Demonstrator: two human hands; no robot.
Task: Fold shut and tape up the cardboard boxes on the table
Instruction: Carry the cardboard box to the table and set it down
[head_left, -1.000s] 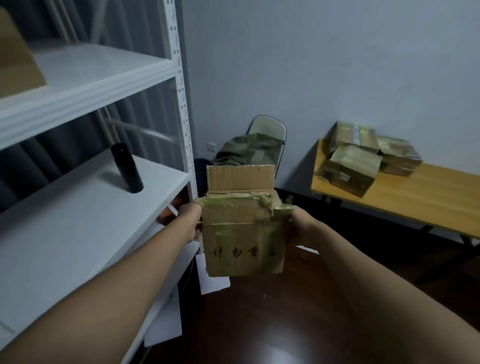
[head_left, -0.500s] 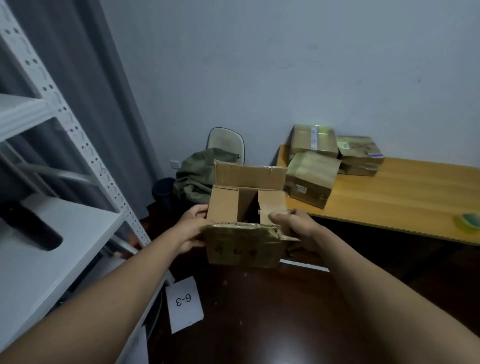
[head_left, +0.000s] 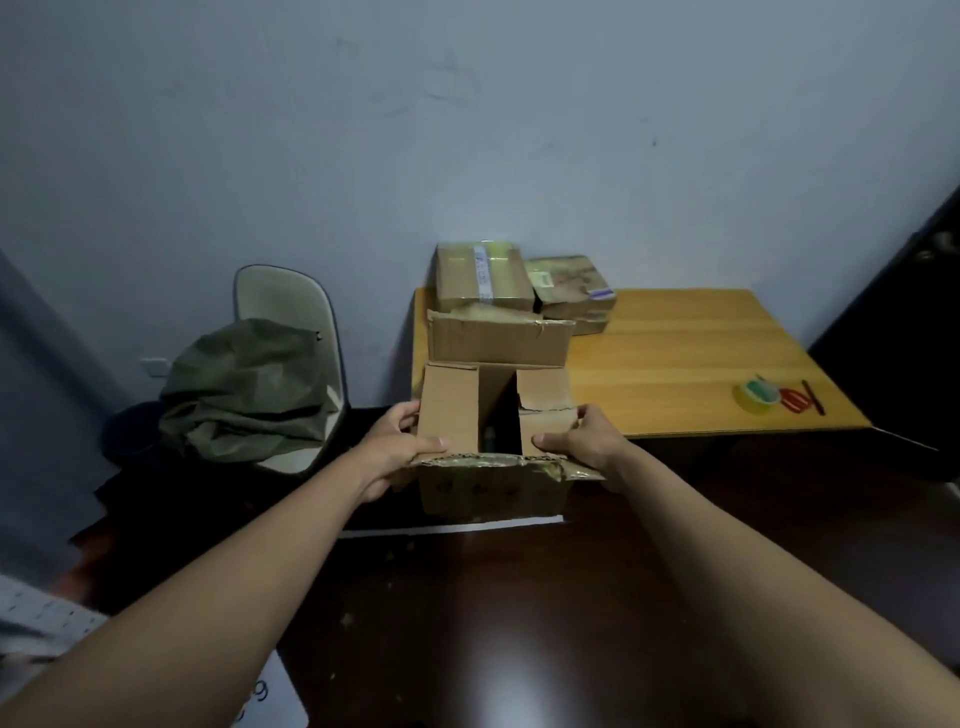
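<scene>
Both arms reach forward, carrying the open cardboard box (head_left: 491, 457) in mid-air, short of the tabletop (head_left: 691, 364). The left hand (head_left: 397, 449) and right hand (head_left: 584, 441) each clamp a side, thumbs over the inner flaps. Best to keep it level and set it beside the taped boxes (head_left: 514, 283), with the tape roll (head_left: 757, 396) within reach.

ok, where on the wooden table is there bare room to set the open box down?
Bare wood runs across the middle of the table, between the stacked boxes at the far left corner and the tape roll and scissors near the right front edge. The far right corner is bare too. The far left is crowded. Both hands hold the open box.
</scene>
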